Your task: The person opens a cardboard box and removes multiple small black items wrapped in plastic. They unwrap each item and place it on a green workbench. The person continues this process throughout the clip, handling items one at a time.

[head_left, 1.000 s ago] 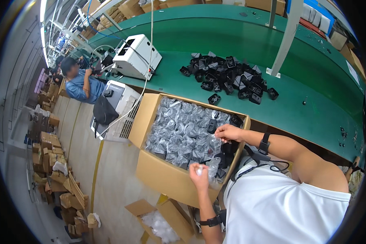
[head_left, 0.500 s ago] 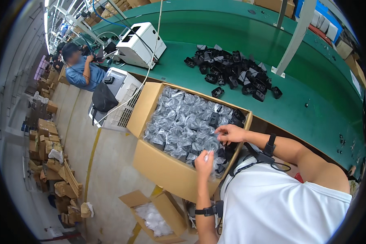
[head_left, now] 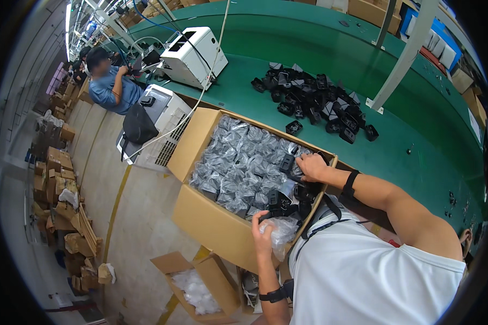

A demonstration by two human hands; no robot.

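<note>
A large cardboard box holds rows of dark parts wrapped in clear plastic bags. Loose black plastic housings lie unwrapped along the side nearest me. My left hand is closed on a crumpled clear plastic bag, by the box's near edge. At the right end of the box, my right hand bends its fingers down among the black housings; its fingertips are partly hidden, so what it grips is unclear. One bare black housing rests on the wrapped ones beside it.
On the green workbench lies a heap of black housings. A white machine stands farther left, near a grey-white unit with a black bag. A smaller carton of clear bags sits below. A seated person works at the far left.
My hands have moved apart: the right up to the box's right end, the left slightly down and left with the plastic bag. Black housings now show between them.
</note>
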